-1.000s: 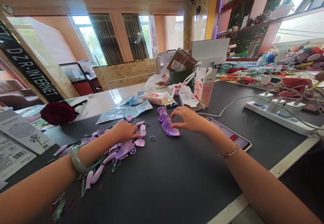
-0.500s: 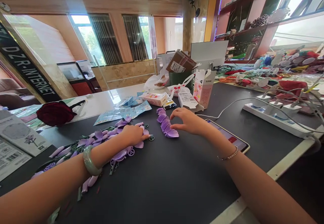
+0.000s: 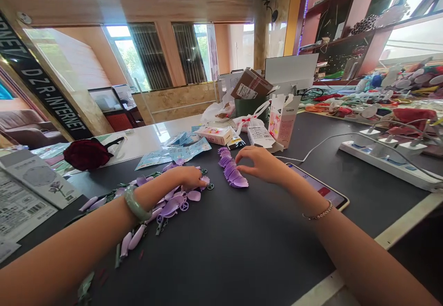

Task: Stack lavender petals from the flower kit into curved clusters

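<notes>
at frame centre the left hand (image 3: 188, 177) curls over loose petals (image 3: 173, 204), its grip hidden, while the right hand (image 3: 265, 164) sets slack, parted fingers against the petal row (image 3: 232, 173) just to their left.

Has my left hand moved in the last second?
Yes. The left hand slid right, toward the small green ring beside the stacked purple petals.

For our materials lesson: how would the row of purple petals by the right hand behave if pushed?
Separate overlapping pieces, so the petal row probably scatters rather than moving together. Thin, glossy plastic shells: likely light, stiff, slippery.
</notes>
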Motion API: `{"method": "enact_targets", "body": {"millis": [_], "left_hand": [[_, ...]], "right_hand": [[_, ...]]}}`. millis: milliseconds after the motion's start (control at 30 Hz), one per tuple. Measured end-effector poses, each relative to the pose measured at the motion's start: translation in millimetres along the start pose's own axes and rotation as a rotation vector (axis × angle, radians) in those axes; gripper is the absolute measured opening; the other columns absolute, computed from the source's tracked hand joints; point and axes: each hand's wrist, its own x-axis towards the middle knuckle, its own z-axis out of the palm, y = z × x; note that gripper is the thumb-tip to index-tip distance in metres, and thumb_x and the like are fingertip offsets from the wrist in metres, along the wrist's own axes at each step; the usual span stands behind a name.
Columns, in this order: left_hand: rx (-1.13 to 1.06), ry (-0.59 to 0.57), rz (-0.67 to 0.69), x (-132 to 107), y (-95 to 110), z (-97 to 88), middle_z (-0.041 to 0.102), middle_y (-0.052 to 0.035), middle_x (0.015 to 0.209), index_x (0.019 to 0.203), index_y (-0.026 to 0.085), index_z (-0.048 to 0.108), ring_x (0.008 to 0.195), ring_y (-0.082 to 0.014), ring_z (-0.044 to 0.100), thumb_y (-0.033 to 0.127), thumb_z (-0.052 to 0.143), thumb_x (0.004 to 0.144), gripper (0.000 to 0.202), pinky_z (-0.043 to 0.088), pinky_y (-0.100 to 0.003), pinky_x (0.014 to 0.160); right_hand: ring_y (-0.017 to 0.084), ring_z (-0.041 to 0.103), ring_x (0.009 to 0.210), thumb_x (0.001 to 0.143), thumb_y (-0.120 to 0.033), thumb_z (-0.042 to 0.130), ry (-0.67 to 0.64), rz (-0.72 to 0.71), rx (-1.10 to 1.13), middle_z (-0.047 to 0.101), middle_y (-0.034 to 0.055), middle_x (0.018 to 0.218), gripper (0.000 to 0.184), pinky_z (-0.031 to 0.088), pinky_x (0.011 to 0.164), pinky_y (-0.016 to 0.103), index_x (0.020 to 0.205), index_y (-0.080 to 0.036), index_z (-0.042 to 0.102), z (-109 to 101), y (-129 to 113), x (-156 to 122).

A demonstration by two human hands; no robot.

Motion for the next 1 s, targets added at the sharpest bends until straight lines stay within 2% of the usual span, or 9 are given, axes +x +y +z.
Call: {"method": "enact_targets", "body": {"millis": [267, 467, 600, 700, 867, 1000], "left_hand": [[-0.052, -0.083, -0.04, 17, 23, -11.9, 0.06, -0.0092, 0.118, 0.119, 0.016, 0.057, 0.1, -0.0221, 0.061, 0.036, 0.056, 0.093, 0.033, 0.053, -0.042, 0.084], [-0.091, -0.059, -0.053, 14, 27, -13.7, 0.06, -0.0088, 0.117, 0.118, 0.016, 0.057, 0.099, -0.0219, 0.061, 0.036, 0.056, 0.093, 0.032, 0.054, -0.042, 0.083], [-0.101, 0.099, -0.097, 4, 23, -9.9, 0.059, -0.0095, 0.12, 0.12, 0.016, 0.056, 0.101, -0.0224, 0.061, 0.035, 0.057, 0.092, 0.033, 0.053, -0.043, 0.085], [-0.13, 0.223, -0.128, -2, 12, -9.7, 0.058, -0.0098, 0.121, 0.12, 0.016, 0.056, 0.103, -0.0226, 0.06, 0.035, 0.057, 0.093, 0.033, 0.052, -0.044, 0.086], [-0.278, 0.411, -0.171, -12, -18, -20.0, 0.059, -0.0091, 0.119, 0.12, 0.016, 0.056, 0.101, -0.0222, 0.061, 0.035, 0.057, 0.092, 0.033, 0.053, -0.043, 0.084], [-0.452, 0.579, -0.195, -14, -37, -17.7, 0.059, -0.0085, 0.12, 0.117, 0.017, 0.058, 0.102, -0.0223, 0.06, 0.035, 0.056, 0.093, 0.03, 0.053, -0.042, 0.086]], "right_hand": [[0.019, 0.06, 0.092, 0.084, -0.023, 0.062, 0.009, -0.009, -0.018, 0.069, 0.0064, 0.096, 0.01, 0.043, 0.085, 0.033, 0.09, -0.017, 0.068, 0, -2, 0], [0.02, 0.061, 0.095, 0.086, -0.022, 0.061, -0.021, 0.021, -0.056, 0.069, 0.0072, 0.098, 0.012, 0.044, 0.085, 0.032, 0.094, -0.016, 0.068, -2, -8, -1], [0.021, 0.061, 0.096, 0.087, -0.022, 0.06, -0.053, 0.039, -0.12, 0.069, 0.0088, 0.101, 0.015, 0.045, 0.083, 0.032, 0.097, -0.016, 0.068, -4, -24, 0], [0.023, 0.062, 0.097, 0.088, -0.024, 0.06, -0.102, 0.055, -0.181, 0.069, 0.0099, 0.102, 0.018, 0.046, 0.082, 0.034, 0.101, -0.016, 0.068, 1, -38, 12], [0.022, 0.061, 0.102, 0.089, -0.032, 0.061, -0.285, 0.106, -0.257, 0.064, 0.0083, 0.113, 0.027, 0.05, 0.087, 0.043, 0.11, -0.015, 0.062, 28, -53, 53], [0.021, 0.061, 0.101, 0.092, -0.034, 0.058, -0.414, 0.208, -0.263, 0.06, 0.0085, 0.12, 0.032, 0.053, 0.084, 0.042, 0.119, -0.017, 0.058, 52, -49, 79]]}}
